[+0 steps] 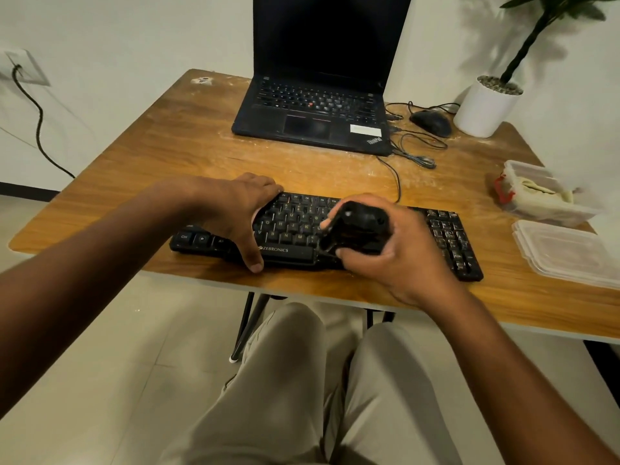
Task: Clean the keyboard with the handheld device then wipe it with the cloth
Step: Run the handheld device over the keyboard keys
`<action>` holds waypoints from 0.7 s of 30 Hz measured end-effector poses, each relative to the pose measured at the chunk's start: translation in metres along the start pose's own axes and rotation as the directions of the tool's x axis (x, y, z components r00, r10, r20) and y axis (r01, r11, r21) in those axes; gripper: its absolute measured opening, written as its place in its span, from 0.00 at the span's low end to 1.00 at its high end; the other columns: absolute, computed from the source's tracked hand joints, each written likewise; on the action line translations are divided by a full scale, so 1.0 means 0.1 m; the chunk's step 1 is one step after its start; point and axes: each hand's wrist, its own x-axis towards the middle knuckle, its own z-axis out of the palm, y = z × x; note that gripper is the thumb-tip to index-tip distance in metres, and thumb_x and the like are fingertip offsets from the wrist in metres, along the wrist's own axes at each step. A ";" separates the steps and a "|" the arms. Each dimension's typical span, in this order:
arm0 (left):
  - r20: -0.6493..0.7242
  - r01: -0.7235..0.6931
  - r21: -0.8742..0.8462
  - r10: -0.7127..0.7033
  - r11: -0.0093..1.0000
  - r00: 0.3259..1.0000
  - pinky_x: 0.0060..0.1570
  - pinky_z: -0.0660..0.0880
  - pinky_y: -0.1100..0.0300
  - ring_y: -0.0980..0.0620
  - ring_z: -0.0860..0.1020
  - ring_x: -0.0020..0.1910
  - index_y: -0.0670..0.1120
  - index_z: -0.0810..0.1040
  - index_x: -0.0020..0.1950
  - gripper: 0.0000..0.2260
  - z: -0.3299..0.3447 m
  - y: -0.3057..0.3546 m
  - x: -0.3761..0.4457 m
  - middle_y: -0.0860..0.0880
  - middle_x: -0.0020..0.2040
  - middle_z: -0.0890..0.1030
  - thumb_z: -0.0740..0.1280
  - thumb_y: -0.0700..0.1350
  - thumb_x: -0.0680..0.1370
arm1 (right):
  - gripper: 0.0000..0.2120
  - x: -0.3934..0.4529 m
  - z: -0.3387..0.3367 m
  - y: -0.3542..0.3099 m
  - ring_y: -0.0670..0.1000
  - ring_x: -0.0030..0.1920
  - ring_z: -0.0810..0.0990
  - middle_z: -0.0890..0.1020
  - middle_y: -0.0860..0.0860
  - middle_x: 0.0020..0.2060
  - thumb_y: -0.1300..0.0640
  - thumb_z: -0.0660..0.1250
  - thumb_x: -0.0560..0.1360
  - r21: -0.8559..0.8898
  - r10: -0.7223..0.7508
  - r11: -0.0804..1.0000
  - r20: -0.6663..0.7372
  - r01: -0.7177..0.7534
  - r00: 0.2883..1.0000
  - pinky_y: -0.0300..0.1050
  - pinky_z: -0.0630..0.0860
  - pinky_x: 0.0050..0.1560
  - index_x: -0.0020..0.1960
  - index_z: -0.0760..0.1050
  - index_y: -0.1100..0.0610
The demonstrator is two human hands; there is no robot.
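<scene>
A black keyboard [446, 236] lies near the front edge of the wooden table [161, 146]. My left hand [235, 209] rests flat over the keyboard's left part, fingers on its far edge and thumb on its near edge. My right hand [392, 250] grips a black handheld device [355, 226] held over the keyboard's middle keys, its nose pointing left and down at the keys. A yellowish cloth [536, 193] lies in a clear plastic container [553, 213] at the table's right edge.
An open black laptop [312, 109] stands behind the keyboard. A black mouse [431, 123] and loose cables [412, 146] lie to its right. A white plant pot [486, 107] stands at the back right. A clear lid [570, 253] lies right of the keyboard. My knees are under the table.
</scene>
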 end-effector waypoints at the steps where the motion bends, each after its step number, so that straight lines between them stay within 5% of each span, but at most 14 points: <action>1: 0.001 0.001 0.004 -0.001 1.000 1.000 0.79 0.55 0.48 0.50 0.51 0.79 0.51 0.45 0.84 0.63 0.00 0.00 0.00 0.53 0.82 0.51 0.83 0.59 0.62 | 0.23 0.00 0.03 0.02 0.40 0.56 0.81 0.84 0.42 0.52 0.62 0.78 0.70 -0.041 0.001 0.999 0.031 0.001 1.000 0.36 0.79 0.56 0.61 0.79 0.45; 8: -0.002 0.000 -0.002 0.000 1.000 1.000 0.78 0.55 0.49 0.50 0.51 0.80 0.50 0.45 0.84 0.63 0.02 -0.02 0.01 0.52 0.81 0.52 0.83 0.59 0.62 | 0.24 -0.22 -0.47 0.15 0.38 0.51 0.82 0.85 0.41 0.49 0.64 0.78 0.68 -0.237 0.066 0.969 0.007 -0.062 0.998 0.33 0.79 0.50 0.61 0.80 0.48; 12: 0.002 0.003 0.007 -0.003 1.000 1.000 0.78 0.53 0.51 0.51 0.50 0.80 0.50 0.44 0.84 0.63 0.01 -0.01 0.01 0.53 0.82 0.51 0.83 0.59 0.62 | 0.22 -0.11 -0.32 0.03 0.45 0.51 0.84 0.86 0.44 0.49 0.60 0.77 0.67 -0.178 0.001 0.984 -0.036 -0.008 0.999 0.46 0.81 0.54 0.60 0.80 0.49; 18: 0.001 0.005 0.005 -0.005 1.000 1.000 0.79 0.54 0.49 0.50 0.50 0.80 0.50 0.45 0.84 0.64 0.01 -0.03 0.02 0.53 0.82 0.51 0.83 0.60 0.61 | 0.25 0.07 0.24 -0.07 0.37 0.51 0.81 0.82 0.40 0.50 0.61 0.77 0.71 -0.135 -0.062 0.988 0.092 0.074 0.994 0.29 0.78 0.50 0.65 0.77 0.48; 21: 0.005 0.001 -0.003 -0.001 1.000 1.000 0.78 0.54 0.49 0.50 0.50 0.80 0.50 0.45 0.84 0.64 0.01 -0.03 0.02 0.53 0.82 0.51 0.83 0.59 0.61 | 0.24 -0.01 0.00 0.04 0.38 0.52 0.80 0.83 0.39 0.49 0.63 0.77 0.70 -0.198 0.000 0.980 0.073 0.014 0.997 0.33 0.80 0.50 0.63 0.79 0.47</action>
